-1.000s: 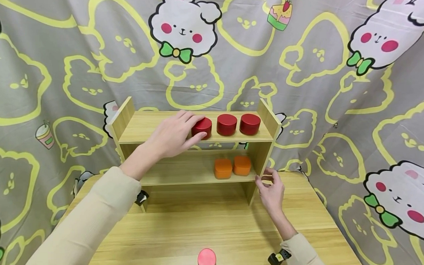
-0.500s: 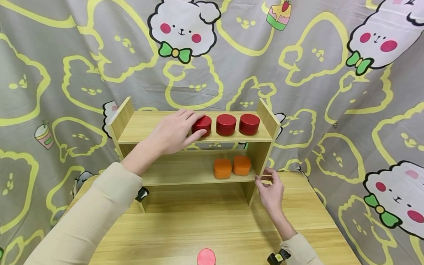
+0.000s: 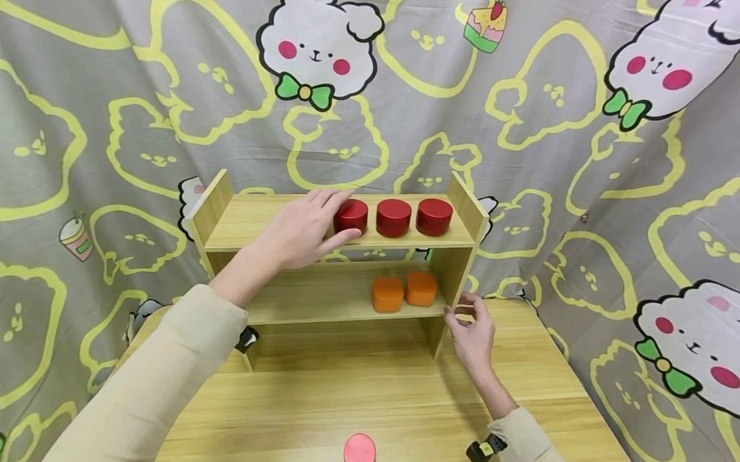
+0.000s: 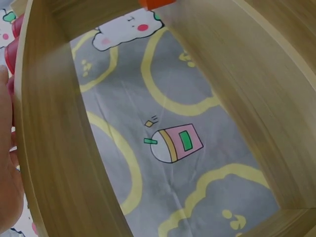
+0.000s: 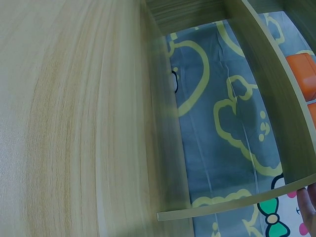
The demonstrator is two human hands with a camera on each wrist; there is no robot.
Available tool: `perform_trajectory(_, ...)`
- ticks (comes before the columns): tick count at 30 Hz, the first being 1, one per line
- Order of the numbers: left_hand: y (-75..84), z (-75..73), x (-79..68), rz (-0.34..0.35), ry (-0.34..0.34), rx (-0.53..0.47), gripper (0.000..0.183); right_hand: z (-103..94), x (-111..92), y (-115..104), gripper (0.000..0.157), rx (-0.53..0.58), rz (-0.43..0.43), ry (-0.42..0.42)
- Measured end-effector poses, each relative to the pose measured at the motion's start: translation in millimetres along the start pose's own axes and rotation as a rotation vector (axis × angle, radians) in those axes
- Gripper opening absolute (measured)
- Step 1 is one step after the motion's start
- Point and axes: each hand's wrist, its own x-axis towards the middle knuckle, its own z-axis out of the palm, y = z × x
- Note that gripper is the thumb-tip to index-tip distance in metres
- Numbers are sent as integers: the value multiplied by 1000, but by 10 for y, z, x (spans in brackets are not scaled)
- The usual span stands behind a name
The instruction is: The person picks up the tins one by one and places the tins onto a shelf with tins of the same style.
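Note:
A small two-tier wooden shelf [image 3: 342, 312] stands on the table. Three red round tins sit in a row at the right of its top board: a left tin [image 3: 353, 221], a middle tin [image 3: 393, 218] and a right tin [image 3: 433, 217]. My left hand [image 3: 299, 230] is at the left tin, thumb in front and fingers spread behind its top; whether they touch it is unclear. My right hand [image 3: 473, 333] holds the shelf's right side panel near the lower board. In the right wrist view only its fingertips [image 5: 306, 202] show, at the panel edge.
Two orange rounded-square boxes, a left one [image 3: 388, 294] and a right one [image 3: 421, 288], stand on the lower board. A pink round lid or tin [image 3: 360, 453] lies near the front of the wooden table [image 3: 291, 417]. A patterned grey curtain [image 3: 439, 113] hangs behind.
My left fingers have lifted slightly off the left tin's top, uncovering more of it. The tins, boxes and right hand stay in place.

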Motion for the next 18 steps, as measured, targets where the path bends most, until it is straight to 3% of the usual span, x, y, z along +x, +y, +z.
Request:
perform_trajectory(4,4,-21,-82,-9,8,-11,76,-3,0,-9,27,3,0,2)
perform_trajectory(11,7,-15,-298,47,91,-4,74,-7,-2,-17,27,-9,-13,3)
perform_trajectory(18,34,-34,-526,52,108,6,77,-7,-1,-13,27,1,-5,-9)
